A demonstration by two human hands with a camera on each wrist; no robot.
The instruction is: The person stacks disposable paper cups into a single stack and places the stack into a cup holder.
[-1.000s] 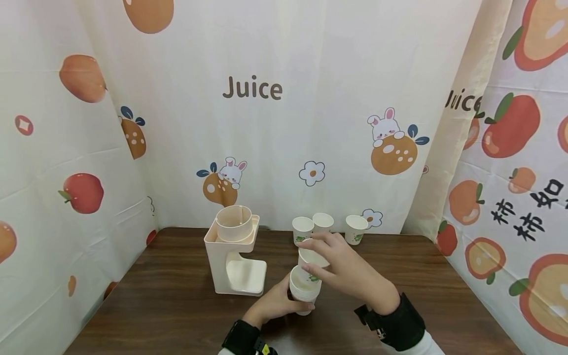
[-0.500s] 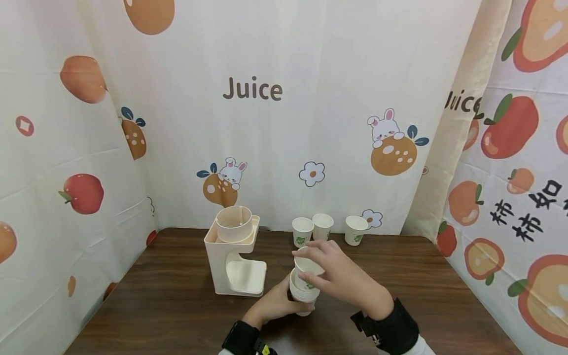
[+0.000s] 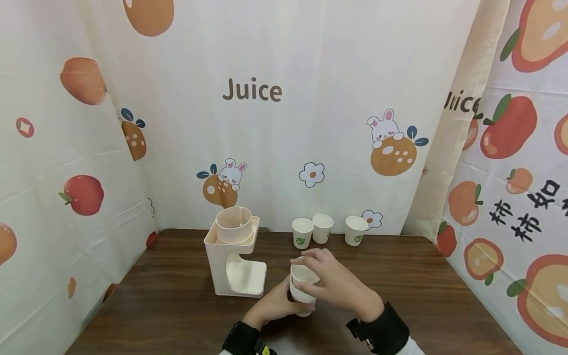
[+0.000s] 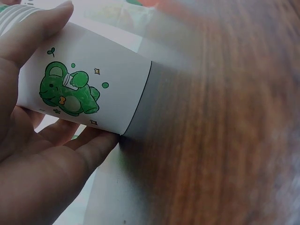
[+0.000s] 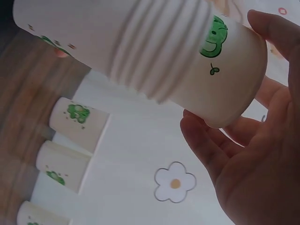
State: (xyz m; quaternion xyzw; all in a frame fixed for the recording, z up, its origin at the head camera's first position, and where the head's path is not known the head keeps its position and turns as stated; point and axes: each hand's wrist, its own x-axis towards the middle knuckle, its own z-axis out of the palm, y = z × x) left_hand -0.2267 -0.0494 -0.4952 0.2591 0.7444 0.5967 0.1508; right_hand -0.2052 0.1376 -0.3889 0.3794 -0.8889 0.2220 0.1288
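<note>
My left hand (image 3: 277, 303) grips a stack of nested white paper cups (image 3: 299, 296) just above the table. In the left wrist view, the fingers and thumb of the left hand (image 4: 37, 150) wrap the bottom cup (image 4: 112, 61), which has a green bear print. At the top, my right hand (image 3: 337, 283) holds the uppermost paper cup (image 3: 306, 274) by its rim. The right wrist view shows this cup (image 5: 234, 79) sitting partly inside the stack, several rims (image 5: 161, 47) below it, with the right hand (image 5: 262, 140) at its mouth.
Three paper cups stand at the table's back edge: a left one (image 3: 302, 234), a middle one (image 3: 322, 229) and a right one (image 3: 355, 231). A cream-coloured stand (image 3: 220, 266) with a round container (image 3: 233, 227) on top is left of my hands. A printed curtain (image 3: 275, 138) surrounds the wooden table (image 3: 177, 301).
My right hand has come down and slightly left, lowering its paper cup from above the stack into the top of it. The left hand has kept its hold on the stack.
</note>
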